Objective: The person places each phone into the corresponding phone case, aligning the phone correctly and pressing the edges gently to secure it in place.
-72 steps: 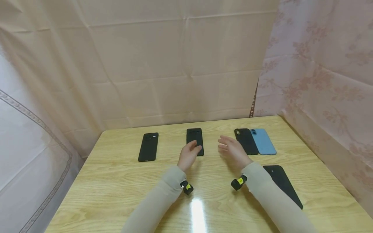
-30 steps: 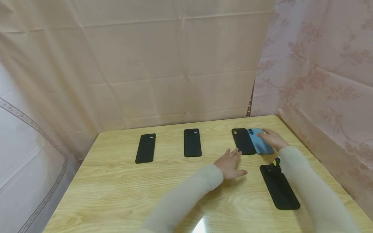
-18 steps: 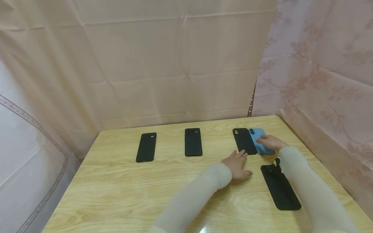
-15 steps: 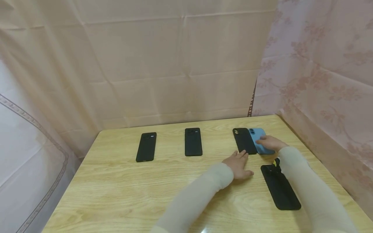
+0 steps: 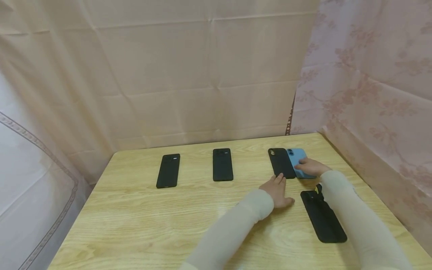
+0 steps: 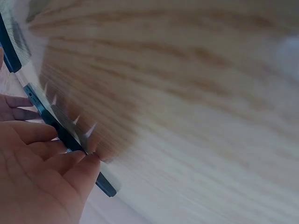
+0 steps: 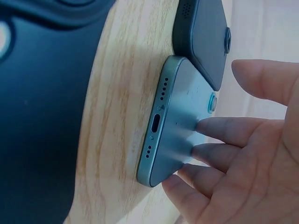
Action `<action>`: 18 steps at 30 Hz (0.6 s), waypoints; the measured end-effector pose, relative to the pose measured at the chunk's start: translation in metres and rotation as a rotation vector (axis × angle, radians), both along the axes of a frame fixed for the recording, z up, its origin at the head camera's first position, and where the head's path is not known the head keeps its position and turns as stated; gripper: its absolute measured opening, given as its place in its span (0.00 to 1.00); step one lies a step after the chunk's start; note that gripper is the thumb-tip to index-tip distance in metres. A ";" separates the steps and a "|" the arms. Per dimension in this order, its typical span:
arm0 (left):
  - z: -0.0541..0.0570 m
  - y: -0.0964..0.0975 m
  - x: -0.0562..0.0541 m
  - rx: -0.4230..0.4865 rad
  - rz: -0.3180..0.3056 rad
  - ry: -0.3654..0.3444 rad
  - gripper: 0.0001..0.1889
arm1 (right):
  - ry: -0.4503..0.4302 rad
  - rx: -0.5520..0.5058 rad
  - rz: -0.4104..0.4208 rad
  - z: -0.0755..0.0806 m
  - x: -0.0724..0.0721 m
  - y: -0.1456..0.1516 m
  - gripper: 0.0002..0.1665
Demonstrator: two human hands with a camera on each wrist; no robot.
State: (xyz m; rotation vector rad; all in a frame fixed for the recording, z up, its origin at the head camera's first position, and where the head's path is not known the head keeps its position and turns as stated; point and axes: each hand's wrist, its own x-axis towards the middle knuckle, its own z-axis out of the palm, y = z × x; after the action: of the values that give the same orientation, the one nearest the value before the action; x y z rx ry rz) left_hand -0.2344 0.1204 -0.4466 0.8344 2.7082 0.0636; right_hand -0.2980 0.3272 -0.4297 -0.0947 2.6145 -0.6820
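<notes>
A blue phone [image 5: 296, 153] lies back up against a black phone case [image 5: 282, 161] on its left, which has a camera cutout. My right hand [image 5: 312, 167] reaches over the blue phone; in the right wrist view its fingertips touch the far side of the phone [image 7: 173, 126], and the thumb stands apart. The phone's charging port faces that camera. My left hand [image 5: 276, 192] lies palm down with spread fingers, its fingertips at the near edge of the black case. The left wrist view has those fingers against a thin dark slab [image 6: 51, 116].
Under my right forearm, partly covered, lies another black phone case [image 5: 322, 221]. Two black phones or cases, one in the middle [image 5: 222, 165] and one further left [image 5: 168, 170], lie on the wooden table [image 5: 135, 225]. A beige curtain [image 5: 168, 75] hangs behind.
Both hands have moved right from the table's middle: the right onto the blue phone, the left to the black case's near edge. Lately the right hand slid slightly nearer. The phones stay put.
</notes>
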 end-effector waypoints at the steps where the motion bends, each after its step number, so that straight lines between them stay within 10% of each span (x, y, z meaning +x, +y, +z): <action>1: -0.001 0.000 0.000 -0.008 -0.001 0.009 0.42 | 0.000 0.000 0.002 0.000 0.000 0.000 0.41; 18: 0.002 -0.021 0.000 0.035 -0.005 -0.025 0.41 | 0.001 -0.003 0.058 0.002 0.011 -0.013 0.39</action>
State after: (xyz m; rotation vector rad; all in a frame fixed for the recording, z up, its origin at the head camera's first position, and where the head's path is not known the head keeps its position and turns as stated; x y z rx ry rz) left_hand -0.2345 0.0995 -0.4447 0.8442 2.6887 0.1200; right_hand -0.2869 0.3143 -0.4273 -0.1712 2.6004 -0.6657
